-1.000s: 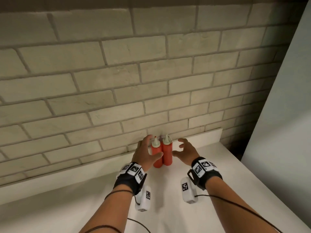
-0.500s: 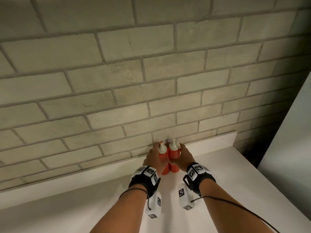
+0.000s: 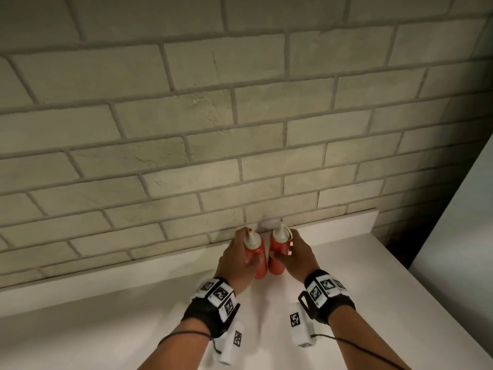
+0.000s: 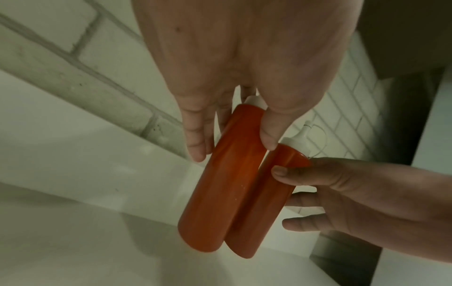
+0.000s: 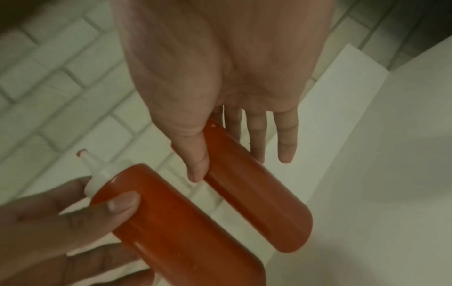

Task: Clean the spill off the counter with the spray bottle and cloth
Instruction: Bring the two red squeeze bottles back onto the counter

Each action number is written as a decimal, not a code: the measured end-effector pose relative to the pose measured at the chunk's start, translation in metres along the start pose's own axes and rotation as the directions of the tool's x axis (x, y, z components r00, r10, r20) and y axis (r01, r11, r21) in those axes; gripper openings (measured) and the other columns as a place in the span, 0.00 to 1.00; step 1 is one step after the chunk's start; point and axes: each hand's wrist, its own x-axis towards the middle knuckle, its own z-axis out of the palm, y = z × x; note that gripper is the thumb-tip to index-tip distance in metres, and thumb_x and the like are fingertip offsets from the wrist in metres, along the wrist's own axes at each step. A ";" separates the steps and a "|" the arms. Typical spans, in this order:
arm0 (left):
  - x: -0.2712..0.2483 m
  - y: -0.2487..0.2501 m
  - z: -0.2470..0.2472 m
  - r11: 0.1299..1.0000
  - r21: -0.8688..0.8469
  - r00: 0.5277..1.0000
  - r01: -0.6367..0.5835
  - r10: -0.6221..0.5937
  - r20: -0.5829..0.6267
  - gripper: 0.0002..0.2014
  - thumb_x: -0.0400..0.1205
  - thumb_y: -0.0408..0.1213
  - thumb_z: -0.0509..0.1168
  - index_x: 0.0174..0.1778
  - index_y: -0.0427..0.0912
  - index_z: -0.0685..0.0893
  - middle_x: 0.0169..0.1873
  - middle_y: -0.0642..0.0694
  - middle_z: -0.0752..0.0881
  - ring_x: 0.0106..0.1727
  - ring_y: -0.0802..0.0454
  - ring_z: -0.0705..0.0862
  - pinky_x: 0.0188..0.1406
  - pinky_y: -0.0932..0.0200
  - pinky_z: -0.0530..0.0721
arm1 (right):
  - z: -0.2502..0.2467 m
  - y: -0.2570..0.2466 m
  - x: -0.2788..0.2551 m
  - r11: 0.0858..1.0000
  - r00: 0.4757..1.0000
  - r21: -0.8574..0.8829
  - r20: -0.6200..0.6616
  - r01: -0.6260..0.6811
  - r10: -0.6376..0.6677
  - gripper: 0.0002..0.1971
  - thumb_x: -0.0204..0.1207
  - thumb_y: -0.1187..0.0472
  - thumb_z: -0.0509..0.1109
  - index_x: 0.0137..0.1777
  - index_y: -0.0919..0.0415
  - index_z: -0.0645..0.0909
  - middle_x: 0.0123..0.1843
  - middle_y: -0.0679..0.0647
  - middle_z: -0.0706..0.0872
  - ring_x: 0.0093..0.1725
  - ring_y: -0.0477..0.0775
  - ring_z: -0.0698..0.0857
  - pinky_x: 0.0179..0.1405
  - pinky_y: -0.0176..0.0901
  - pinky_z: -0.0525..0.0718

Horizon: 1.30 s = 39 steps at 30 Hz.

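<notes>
Two red squeeze bottles with white nozzle caps stand side by side on the white counter [image 3: 346,289], against the brick wall. My left hand [image 3: 241,252] grips the left bottle [image 3: 260,259], thumb in front and fingers behind. My right hand [image 3: 286,249] grips the right bottle [image 3: 277,263] the same way. In the left wrist view the left bottle [image 4: 227,183] and right bottle [image 4: 266,203] touch low down. I cannot tell whether their bases rest on the counter. No spray bottle, cloth or spill is in view.
A low white ledge [image 3: 106,276] runs along the foot of the brick wall [image 3: 240,129]. A tall white panel [image 3: 466,236] stands to the right, beyond a dark gap past the counter's right edge.
One second ago both hands were open on either side of the bottles. They have since closed round one bottle each, and the tops have parted slightly.
</notes>
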 end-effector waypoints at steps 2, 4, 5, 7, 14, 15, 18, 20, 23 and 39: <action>-0.016 -0.003 -0.011 1.000 -0.028 1.000 -0.012 0.012 0.005 0.33 0.78 0.43 0.68 0.76 0.62 0.61 0.71 0.53 0.80 0.68 0.50 0.82 0.66 0.46 0.81 | -0.006 -0.005 -0.017 0.999 0.999 0.025 0.001 0.042 -0.042 0.25 0.63 0.52 0.79 0.56 0.32 0.73 0.53 0.38 0.86 0.53 0.45 0.86 0.58 0.53 0.84; -0.037 -0.005 -0.021 0.998 -0.060 1.000 -0.026 0.026 0.010 0.33 0.77 0.45 0.68 0.76 0.65 0.61 0.70 0.55 0.79 0.67 0.53 0.82 0.66 0.46 0.82 | -0.012 -0.013 -0.039 0.995 0.996 0.036 0.005 0.092 -0.092 0.26 0.66 0.56 0.80 0.54 0.30 0.72 0.53 0.36 0.86 0.54 0.42 0.85 0.56 0.48 0.83; -0.049 -0.006 -0.026 0.997 -0.070 0.999 -0.035 0.036 0.007 0.33 0.77 0.46 0.68 0.76 0.66 0.61 0.70 0.56 0.79 0.67 0.54 0.81 0.66 0.46 0.82 | -0.015 -0.017 -0.051 0.993 0.993 0.041 0.009 0.114 -0.115 0.26 0.66 0.57 0.81 0.54 0.30 0.72 0.53 0.36 0.86 0.54 0.41 0.85 0.55 0.46 0.83; -0.075 -0.009 -0.037 0.994 -0.090 0.998 -0.055 0.055 -0.008 0.33 0.77 0.48 0.67 0.77 0.67 0.61 0.70 0.59 0.78 0.68 0.56 0.81 0.66 0.47 0.83 | -0.020 -0.027 -0.078 0.986 0.987 0.059 0.026 0.156 -0.157 0.27 0.67 0.56 0.81 0.56 0.30 0.72 0.54 0.36 0.86 0.55 0.38 0.84 0.55 0.43 0.82; -0.176 -0.019 -0.077 0.967 -0.246 0.993 -0.070 0.043 -0.113 0.32 0.79 0.49 0.68 0.77 0.72 0.63 0.71 0.60 0.77 0.68 0.58 0.81 0.66 0.47 0.84 | -0.016 -0.052 -0.173 0.963 0.966 0.158 0.106 0.219 -0.237 0.29 0.70 0.55 0.80 0.66 0.35 0.72 0.59 0.38 0.84 0.60 0.42 0.83 0.61 0.45 0.82; -0.190 -0.021 -0.082 0.963 -0.262 0.990 -0.069 0.034 -0.137 0.32 0.80 0.47 0.69 0.76 0.73 0.64 0.71 0.61 0.77 0.68 0.59 0.81 0.66 0.50 0.84 | -0.013 -0.054 -0.186 0.961 0.965 0.170 0.109 0.219 -0.240 0.29 0.69 0.54 0.81 0.67 0.35 0.72 0.59 0.38 0.84 0.59 0.42 0.84 0.60 0.45 0.83; -0.231 -0.031 -0.098 0.953 -0.297 0.982 -0.058 0.001 -0.189 0.32 0.82 0.41 0.70 0.74 0.76 0.64 0.71 0.63 0.77 0.69 0.63 0.80 0.66 0.57 0.84 | -0.002 -0.059 -0.218 0.955 0.962 0.205 0.126 0.215 -0.244 0.28 0.69 0.54 0.81 0.64 0.34 0.74 0.58 0.40 0.85 0.57 0.43 0.85 0.56 0.43 0.84; -0.255 -0.041 -0.106 0.949 -0.312 0.982 -0.038 -0.022 -0.188 0.32 0.82 0.40 0.69 0.76 0.72 0.65 0.72 0.62 0.77 0.69 0.60 0.81 0.66 0.55 0.84 | 0.006 -0.062 -0.235 0.950 0.959 0.228 0.139 0.212 -0.247 0.28 0.69 0.57 0.81 0.63 0.32 0.73 0.57 0.40 0.86 0.55 0.41 0.86 0.55 0.41 0.85; -0.290 -0.059 -0.121 0.948 -0.319 0.983 -0.011 -0.049 -0.179 0.32 0.83 0.41 0.69 0.78 0.70 0.64 0.72 0.62 0.77 0.69 0.61 0.80 0.66 0.57 0.84 | 0.024 -0.069 -0.260 0.948 0.954 0.238 0.161 0.210 -0.251 0.31 0.70 0.58 0.80 0.65 0.29 0.72 0.58 0.39 0.86 0.55 0.39 0.86 0.54 0.40 0.85; -0.395 -0.197 -0.266 0.962 -0.271 0.989 -0.021 -0.020 -0.149 0.29 0.84 0.45 0.67 0.79 0.67 0.64 0.73 0.67 0.74 0.70 0.66 0.78 0.65 0.64 0.82 | 0.186 -0.146 -0.355 0.959 0.951 0.223 0.215 0.172 -0.221 0.29 0.69 0.61 0.81 0.65 0.35 0.75 0.58 0.37 0.87 0.58 0.42 0.86 0.57 0.40 0.84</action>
